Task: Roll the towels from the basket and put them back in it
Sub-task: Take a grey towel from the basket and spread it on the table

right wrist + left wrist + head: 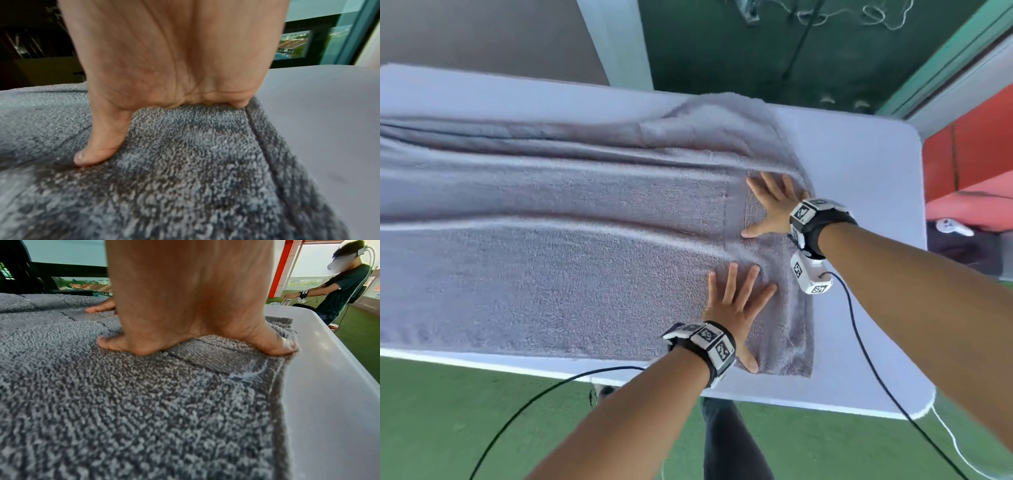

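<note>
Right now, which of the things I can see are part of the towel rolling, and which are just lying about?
Part of the job:
- grey towel, spread flat on the white table
- left hand and right hand, both pressing flat on it

Just lying about:
- white gadget on the dark surface beyond the table
- another person in the background

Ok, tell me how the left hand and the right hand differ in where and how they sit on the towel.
The left hand presses the grey towel near the table's near edge; the right hand presses it farther back, by a raised lengthwise fold. The left hand's fingers point away from the person; the right hand's point leftward along the towel. Both lie flat with fingers spread near the towel's right end on the white table, gripping nothing.
</note>
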Action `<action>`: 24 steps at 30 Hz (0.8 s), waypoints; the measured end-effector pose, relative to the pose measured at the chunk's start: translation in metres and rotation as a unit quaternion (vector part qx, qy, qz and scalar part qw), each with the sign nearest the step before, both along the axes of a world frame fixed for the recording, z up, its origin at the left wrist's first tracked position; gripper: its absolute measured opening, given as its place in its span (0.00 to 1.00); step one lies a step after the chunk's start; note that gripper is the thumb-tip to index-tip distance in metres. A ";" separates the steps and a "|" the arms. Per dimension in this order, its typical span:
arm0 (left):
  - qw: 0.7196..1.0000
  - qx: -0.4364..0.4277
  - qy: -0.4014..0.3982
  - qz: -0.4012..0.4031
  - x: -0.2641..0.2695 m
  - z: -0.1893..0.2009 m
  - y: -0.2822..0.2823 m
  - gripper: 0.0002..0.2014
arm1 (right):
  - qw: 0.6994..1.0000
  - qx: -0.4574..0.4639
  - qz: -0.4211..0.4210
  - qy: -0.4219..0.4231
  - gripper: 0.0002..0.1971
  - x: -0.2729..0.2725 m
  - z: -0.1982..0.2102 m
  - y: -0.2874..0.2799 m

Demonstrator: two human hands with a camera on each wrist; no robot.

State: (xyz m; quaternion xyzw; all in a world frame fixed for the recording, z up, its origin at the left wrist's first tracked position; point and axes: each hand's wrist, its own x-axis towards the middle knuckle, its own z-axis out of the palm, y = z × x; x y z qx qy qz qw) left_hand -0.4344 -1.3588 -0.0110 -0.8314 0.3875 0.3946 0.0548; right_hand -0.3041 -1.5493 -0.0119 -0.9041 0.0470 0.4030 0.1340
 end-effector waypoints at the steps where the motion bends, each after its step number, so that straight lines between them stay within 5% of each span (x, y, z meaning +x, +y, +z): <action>1: 1.000 0.001 0.004 -0.003 -0.006 0.000 -0.013 0.75 | 1.000 -0.003 -0.009 0.001 0.60 -0.007 0.001 -0.014; 24: 0.998 -0.045 -0.021 -0.038 -0.055 -0.024 -0.139 0.76 | 0.995 -0.034 -0.098 -0.002 0.62 -0.075 -0.009 -0.168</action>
